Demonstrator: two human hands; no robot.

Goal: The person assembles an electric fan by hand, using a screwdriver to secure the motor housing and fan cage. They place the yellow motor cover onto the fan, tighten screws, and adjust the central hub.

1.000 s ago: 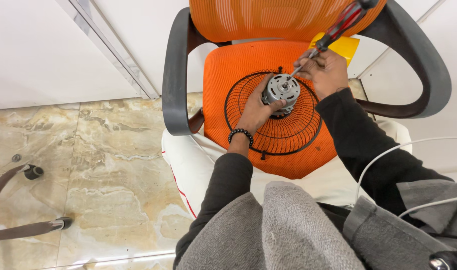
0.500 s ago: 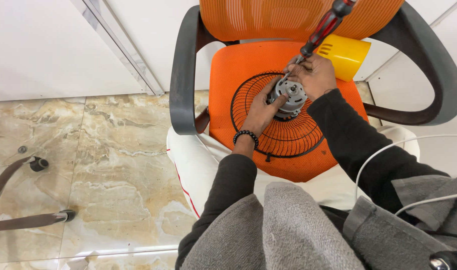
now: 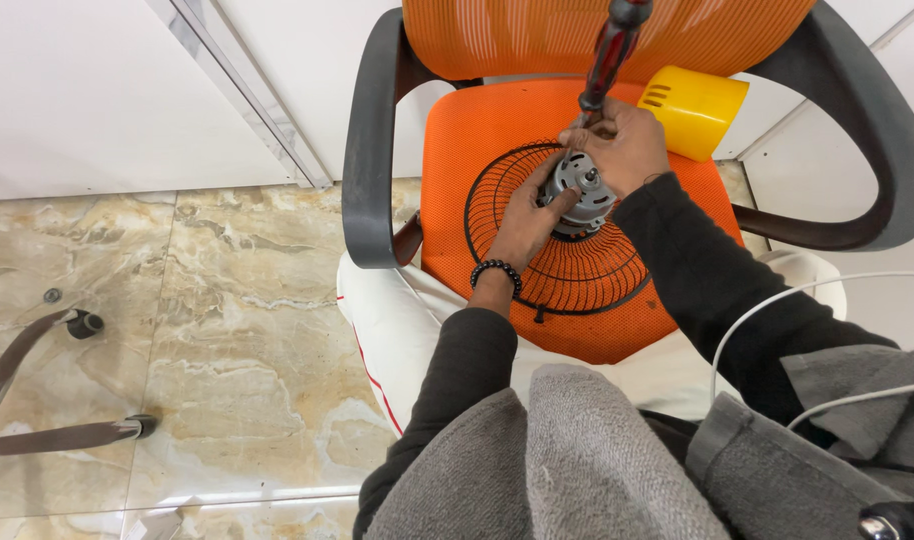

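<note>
My left hand point(image 3: 525, 218) clasps the round grey metal fan motor point(image 3: 580, 186), seated on the black wire grille point(image 3: 577, 265). My right hand point(image 3: 617, 140) grips the red-and-black screwdriver point(image 3: 607, 55), tip at the motor's face; fastening unfinished.

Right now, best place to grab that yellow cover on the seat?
Grip the yellow cover around its round body from above, on the side away from the right hand. It lies tilted on the orange seat near the backrest, with nothing on top of it.
</note>
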